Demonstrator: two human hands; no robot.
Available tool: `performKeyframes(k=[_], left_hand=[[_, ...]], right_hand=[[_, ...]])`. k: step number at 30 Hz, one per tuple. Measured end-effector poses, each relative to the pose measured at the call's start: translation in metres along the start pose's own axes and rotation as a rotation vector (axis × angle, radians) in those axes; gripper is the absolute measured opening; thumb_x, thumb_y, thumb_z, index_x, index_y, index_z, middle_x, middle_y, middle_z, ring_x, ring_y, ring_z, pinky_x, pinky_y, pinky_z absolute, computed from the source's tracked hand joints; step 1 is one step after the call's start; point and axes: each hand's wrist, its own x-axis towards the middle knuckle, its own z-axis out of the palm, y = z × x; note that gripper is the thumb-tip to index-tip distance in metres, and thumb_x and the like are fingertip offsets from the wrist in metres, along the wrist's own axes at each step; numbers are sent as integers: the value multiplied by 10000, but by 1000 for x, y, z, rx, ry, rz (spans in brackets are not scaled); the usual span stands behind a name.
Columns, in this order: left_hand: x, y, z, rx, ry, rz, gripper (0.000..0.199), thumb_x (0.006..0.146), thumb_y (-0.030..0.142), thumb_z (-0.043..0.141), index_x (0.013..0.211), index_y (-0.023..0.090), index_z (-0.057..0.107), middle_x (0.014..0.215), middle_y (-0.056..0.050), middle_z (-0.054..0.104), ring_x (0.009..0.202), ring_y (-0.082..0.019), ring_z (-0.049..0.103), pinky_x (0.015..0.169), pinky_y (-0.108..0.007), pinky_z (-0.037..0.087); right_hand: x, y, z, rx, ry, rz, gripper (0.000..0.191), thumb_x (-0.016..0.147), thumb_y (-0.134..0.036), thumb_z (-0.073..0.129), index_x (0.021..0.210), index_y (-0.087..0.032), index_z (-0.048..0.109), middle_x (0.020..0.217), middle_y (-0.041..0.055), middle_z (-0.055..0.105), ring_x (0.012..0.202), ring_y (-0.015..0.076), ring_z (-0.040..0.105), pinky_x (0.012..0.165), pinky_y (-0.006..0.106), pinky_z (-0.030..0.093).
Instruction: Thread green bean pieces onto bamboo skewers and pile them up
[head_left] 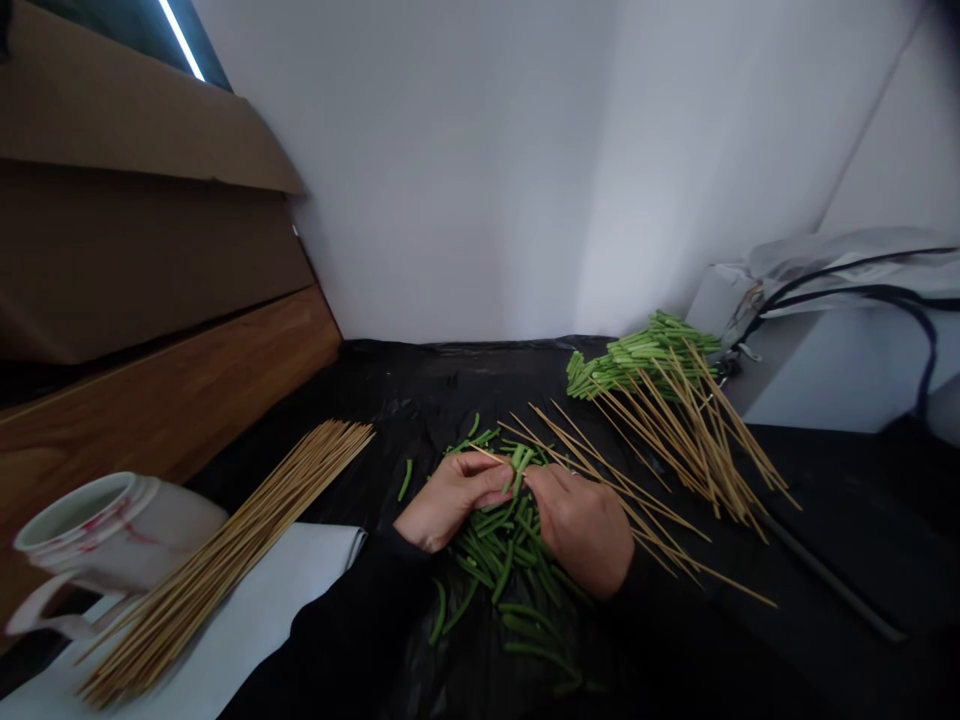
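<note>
Over a loose pile of cut green bean pieces [487, 550], both hands meet near the centre of the view. My left hand [454, 497] pinches green bean pieces [519, 462] between thumb and fingers. A thin wooden skewer [487, 454] runs from above the left fingers toward the bean pieces. My right hand [581, 525] is closed at the right side of the same pieces, its fingertips partly hidden. Several loose skewers [645, 505] lie just beyond and right of it. Skewers threaded with green beans [652, 355] are stacked at the back right.
A bundle of bare skewers [240, 550] rests on white sheeting [300, 570] at left, against a tipped white mug [150, 530]. Black plastic [405, 390] covers the surface. A cardboard box [135, 240] stands back left; a white box [847, 370] with black straps is at right.
</note>
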Motion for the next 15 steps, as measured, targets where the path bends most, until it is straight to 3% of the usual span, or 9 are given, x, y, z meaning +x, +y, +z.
performKeyframes(k=[4,8,12,15], left_hand=[[0,11,-13,17,9,31,332,685,327,776,949,132,728,991,-121,717,900,-195,661,853,-315,492],[7,19,-33,124,244,212,353,718,377,734,963,123,723,952,-120,725,872,-198,656,837,-320,485],[18,14,-49,504,402,426,279,709,356,724,921,176,748,941,-90,730,935,-246,628,886,-336,432],[25,7,-56,798,377,536,195,745,306,680,915,247,756,966,-65,721,956,-252,595,940,-338,374]], right_hand=[[1,11,0,-47,0,58,209,905,-144,414,863,-193,613,750,13,635,661,120,568,562,273,272],[2,25,2,-110,-6,100,208,905,-143,419,881,-194,620,786,17,649,692,120,586,571,266,283],[3,29,4,-137,-7,96,208,902,-145,426,926,-199,625,815,17,659,704,115,593,564,265,285],[3,27,4,-153,-13,93,208,900,-148,432,933,-208,628,799,8,660,675,112,586,549,271,275]])
